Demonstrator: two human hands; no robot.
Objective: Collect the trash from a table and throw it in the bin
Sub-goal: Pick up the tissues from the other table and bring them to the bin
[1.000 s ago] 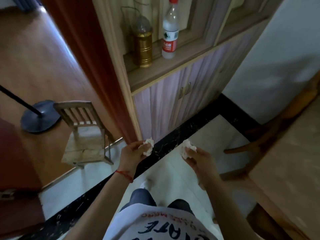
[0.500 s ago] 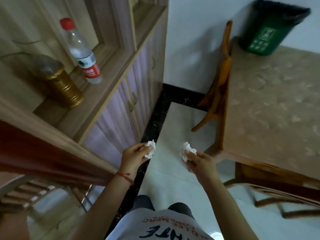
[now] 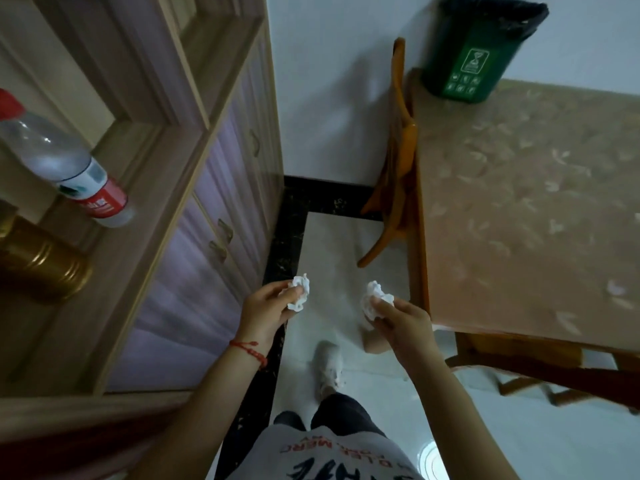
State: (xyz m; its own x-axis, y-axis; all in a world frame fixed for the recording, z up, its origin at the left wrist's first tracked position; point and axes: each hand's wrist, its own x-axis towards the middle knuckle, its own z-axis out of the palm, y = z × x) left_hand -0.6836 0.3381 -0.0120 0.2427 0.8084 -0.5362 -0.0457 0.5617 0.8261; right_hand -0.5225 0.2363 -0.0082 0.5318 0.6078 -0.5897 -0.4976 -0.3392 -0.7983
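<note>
Head view: our left hand [image 3: 266, 308] pinched one crumpled tissue [image 3: 300, 292], our right hand [image 3: 401, 322] gripped another tissue wad [image 3: 375, 298], both above the floor. We saw the green bin [image 3: 474, 60] standing at the tabletop's [image 3: 519, 202] far left corner.

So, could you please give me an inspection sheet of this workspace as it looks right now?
Surface: patterned table, no trash seen on its visible part.
Job's things: green bin stands on the table's far corner; two crumpled tissues, left tissue, right tissue.
Clutter: water bottle and gold canister on the cabinet shelf.
Hands: left hand and right hand each pinch a tissue.
Cables: nothing seen.
Surroundings: wooden chair beside the table, tiled floor.
</note>
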